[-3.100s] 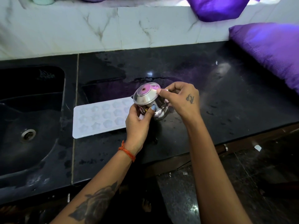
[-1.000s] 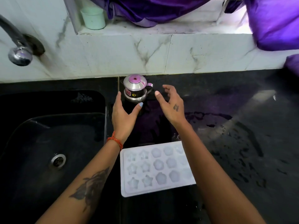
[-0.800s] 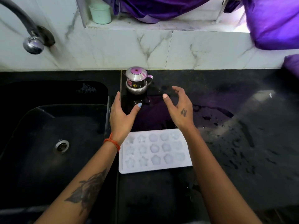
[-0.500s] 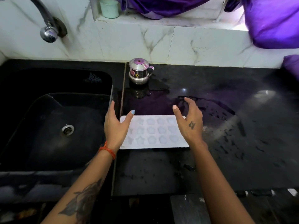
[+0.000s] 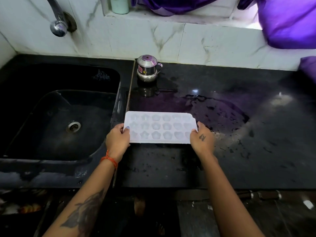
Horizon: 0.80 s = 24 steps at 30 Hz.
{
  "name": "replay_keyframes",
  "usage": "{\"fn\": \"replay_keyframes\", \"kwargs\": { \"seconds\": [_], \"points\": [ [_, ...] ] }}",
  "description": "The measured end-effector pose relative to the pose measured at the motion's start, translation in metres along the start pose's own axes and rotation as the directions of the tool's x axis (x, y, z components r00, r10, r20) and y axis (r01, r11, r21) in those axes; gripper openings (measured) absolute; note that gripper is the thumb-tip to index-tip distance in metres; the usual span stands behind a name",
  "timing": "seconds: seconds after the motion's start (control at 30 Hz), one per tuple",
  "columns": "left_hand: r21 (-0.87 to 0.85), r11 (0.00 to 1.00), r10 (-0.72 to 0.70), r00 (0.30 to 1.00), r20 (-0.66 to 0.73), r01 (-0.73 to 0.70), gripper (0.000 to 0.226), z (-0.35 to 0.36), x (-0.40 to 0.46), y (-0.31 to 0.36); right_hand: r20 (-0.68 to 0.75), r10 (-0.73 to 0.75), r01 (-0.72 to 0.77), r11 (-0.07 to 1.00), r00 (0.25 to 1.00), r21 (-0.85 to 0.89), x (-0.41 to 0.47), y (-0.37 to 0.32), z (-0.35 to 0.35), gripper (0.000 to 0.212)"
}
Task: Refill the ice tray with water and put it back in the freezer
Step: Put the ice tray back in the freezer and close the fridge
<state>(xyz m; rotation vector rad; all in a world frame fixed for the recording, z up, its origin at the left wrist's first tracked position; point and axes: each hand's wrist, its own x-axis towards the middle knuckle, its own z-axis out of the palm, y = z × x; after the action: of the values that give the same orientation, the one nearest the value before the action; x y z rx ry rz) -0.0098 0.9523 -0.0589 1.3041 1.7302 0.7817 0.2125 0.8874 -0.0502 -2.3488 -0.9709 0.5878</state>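
A white ice tray (image 5: 159, 127) with star and flower shaped cells lies on the wet black counter (image 5: 230, 134), just right of the sink. My left hand (image 5: 117, 140) grips its left end, thumb on top of the rim. At the tray's right end my right hand (image 5: 201, 139) holds the other edge, fingers curled round it. A small steel pot (image 5: 147, 68) with a lid stands upright at the back of the counter, near the wall.
A black sink (image 5: 59, 113) with a drain lies to the left, a steel tap (image 5: 58, 26) above it. Purple cloth (image 5: 289, 21) hangs at the upper right. A pale green cup (image 5: 119, 5) sits on the ledge. Water is spilled over the counter.
Both hands left the steel pot standing at the back, drew toward me and took hold of the tray's two ends. The view shifted back from the wall.
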Motion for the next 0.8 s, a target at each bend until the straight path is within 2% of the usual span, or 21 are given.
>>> {"fn": "replay_keyframes", "kwargs": {
  "seconds": [0.13, 0.43, 0.8],
  "points": [
    [-0.027, 0.999, 0.023, 1.0, -0.009, -0.024, 0.029, 0.0, -0.002, 0.0, 0.008, -0.025, 0.026, 1.0, 1.0, -0.003, 0.002, 0.002, 0.0, 0.025],
    [-0.071, 0.997, -0.024, 0.997, -0.078, 0.018, 0.028, -0.009, -0.007, -0.009, 0.043, -0.04, 0.04, 0.999, 0.998, 0.014, -0.002, -0.008, 0.001, 0.038],
    [-0.155, 0.987, -0.084, 0.963, -0.257, 0.045, 0.027, -0.058, -0.031, -0.029, 0.107, -0.21, 0.205, 0.977, 0.972, 0.054, -0.029, -0.05, 0.007, 0.031]
  ]
}}
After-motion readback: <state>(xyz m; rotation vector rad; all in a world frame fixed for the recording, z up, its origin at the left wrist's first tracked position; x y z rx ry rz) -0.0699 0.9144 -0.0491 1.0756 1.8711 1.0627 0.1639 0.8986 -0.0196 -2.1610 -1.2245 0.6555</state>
